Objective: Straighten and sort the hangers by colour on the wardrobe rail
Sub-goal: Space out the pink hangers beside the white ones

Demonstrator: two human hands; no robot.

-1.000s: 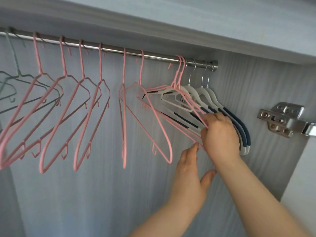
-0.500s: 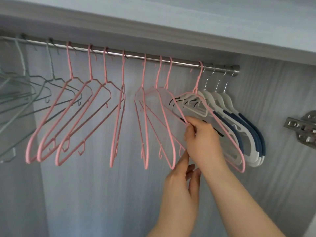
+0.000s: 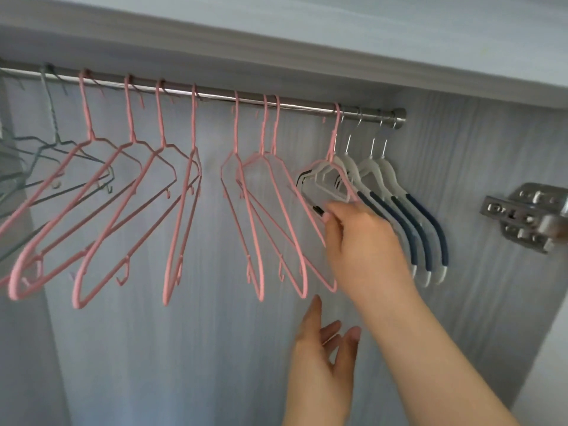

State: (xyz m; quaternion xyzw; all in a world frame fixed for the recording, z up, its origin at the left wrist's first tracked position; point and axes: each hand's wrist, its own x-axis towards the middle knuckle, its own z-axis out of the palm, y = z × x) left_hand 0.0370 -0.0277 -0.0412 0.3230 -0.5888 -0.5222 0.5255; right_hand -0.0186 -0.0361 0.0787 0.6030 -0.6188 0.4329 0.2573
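Currently: wardrobe rail [image 3: 215, 95] runs roughly level, left to right, its right end meeting the side panel. All hangers hang by their hooks from the rail, bodies turned skew to it, so their long axes slant down and towards the camera.

Order along the rail, from its left end:
- grey wire hangers [image 3: 52, 118], tangled, partly out of view
- seven pink hangers [image 3: 172, 241], unevenly spaced, skewed at differing angles
- rightmost pink hanger [image 3: 333, 133], apart from the seven, pressed against the white group
- white hangers with navy pads [image 3: 427, 229], bunched at the rail's right end, near arms pointing down

Right hand [image 3: 359, 241], below the rail's right end: grip closed, fingers curled on the near arm of the rightmost pink hanger.

Left hand [image 3: 319, 348], lower, under the right hand: grip open, fingers loosely spread, holding nothing.

Metal hinge [image 3: 522, 216] sits on the side panel beyond the rail's right end.
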